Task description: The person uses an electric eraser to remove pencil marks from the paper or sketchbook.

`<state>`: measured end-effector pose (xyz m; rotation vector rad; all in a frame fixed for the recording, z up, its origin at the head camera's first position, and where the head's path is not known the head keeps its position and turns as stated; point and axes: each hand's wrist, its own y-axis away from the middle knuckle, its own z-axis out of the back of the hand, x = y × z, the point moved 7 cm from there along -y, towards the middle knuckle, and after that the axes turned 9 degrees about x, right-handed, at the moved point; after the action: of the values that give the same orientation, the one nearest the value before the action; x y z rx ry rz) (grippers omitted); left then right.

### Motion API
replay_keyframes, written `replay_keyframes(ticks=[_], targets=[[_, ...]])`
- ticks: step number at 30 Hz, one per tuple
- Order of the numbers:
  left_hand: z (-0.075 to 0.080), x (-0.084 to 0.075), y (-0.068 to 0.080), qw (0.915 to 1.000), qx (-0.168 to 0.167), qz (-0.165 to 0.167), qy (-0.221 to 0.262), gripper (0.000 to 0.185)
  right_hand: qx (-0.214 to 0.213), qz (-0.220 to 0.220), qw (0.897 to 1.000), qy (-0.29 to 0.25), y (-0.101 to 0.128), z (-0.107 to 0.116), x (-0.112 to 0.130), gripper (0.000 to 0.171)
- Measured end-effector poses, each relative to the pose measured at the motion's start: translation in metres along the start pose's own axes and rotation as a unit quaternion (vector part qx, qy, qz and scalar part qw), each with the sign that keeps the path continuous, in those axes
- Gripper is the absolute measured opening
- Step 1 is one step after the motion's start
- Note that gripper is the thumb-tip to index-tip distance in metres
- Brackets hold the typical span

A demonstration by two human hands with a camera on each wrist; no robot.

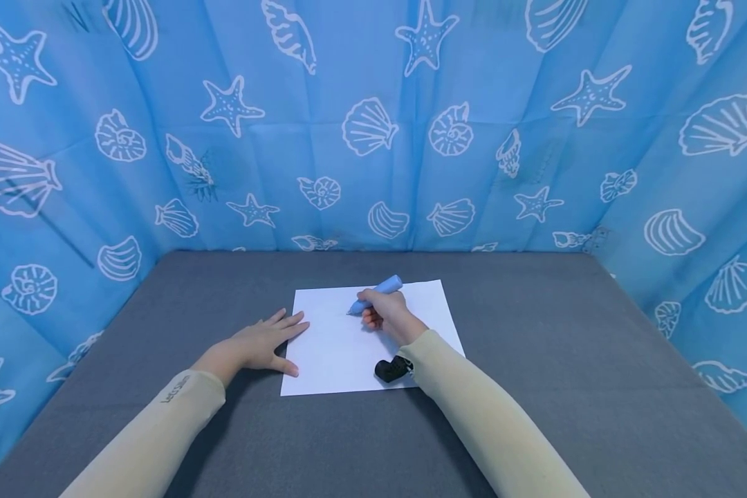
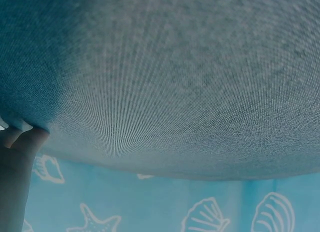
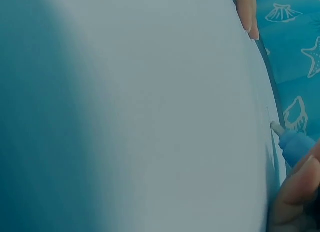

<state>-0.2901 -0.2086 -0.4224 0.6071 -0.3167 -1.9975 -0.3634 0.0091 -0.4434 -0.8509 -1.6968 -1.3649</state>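
Observation:
A sheet of white paper (image 1: 333, 356) lies flat on the grey cloth-covered table. My right hand (image 1: 389, 311) pinches a thick blue marker (image 1: 389, 284) over the paper's upper middle, its pale tip pointing left and down at the sheet. In the right wrist view the marker (image 3: 296, 147) shows at the right edge, its tip right at the paper's surface. With fingers spread, my left hand (image 1: 258, 346) rests at the paper's left edge, fingertips and thumb on the sheet. The left wrist view catches only part of the left hand's fingers (image 2: 31, 141).
A small black device (image 1: 391, 370) at the right sleeve's cuff overlaps the lower part of the paper. Grey table cloth (image 1: 535, 332) surrounds the sheet. Blue curtains (image 1: 361, 187) with white shells and starfish hang behind the table and along both sides.

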Motion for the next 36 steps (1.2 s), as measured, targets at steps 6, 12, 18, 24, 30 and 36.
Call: replay_keyframes(ticks=[6, 12, 18, 24, 30, 36], targets=[[-0.0001, 0.0003, -0.0002, 1.0000, -0.001, -0.002, -0.004, 0.099, -0.002, 0.000, 1.000, -0.001, 0.0000, 0.0000, -0.0002, 0.023], [-0.0001, 0.0007, -0.0013, 1.0000, -0.002, 0.002, -0.005, 0.099, -0.004, 0.002, 1.000, 0.000, 0.0003, 0.0005, 0.0008, 0.023], [0.0000, 0.0001, -0.0014, 1.0000, -0.002, 0.001, -0.007, 0.100, -0.008, 0.003, 1.000, 0.002, 0.0004, 0.0019, 0.0008, 0.024], [0.0004, -0.0009, -0.0011, 1.0000, -0.002, -0.005, -0.002, 0.099, 0.005, -0.006, 1.000, -0.006, 0.0017, 0.0032, 0.0010, 0.032], [0.0009, -0.0009, 0.0000, 1.0000, -0.003, -0.007, -0.001, 0.099, 0.048, -0.027, 0.998, -0.022, -0.0006, -0.0006, 0.0003, 0.026], [0.0005, -0.0010, 0.0002, 1.0000, -0.005, -0.007, -0.005, 0.099, 0.013, -0.011, 1.000, -0.021, 0.0003, 0.0004, -0.0005, 0.022]])
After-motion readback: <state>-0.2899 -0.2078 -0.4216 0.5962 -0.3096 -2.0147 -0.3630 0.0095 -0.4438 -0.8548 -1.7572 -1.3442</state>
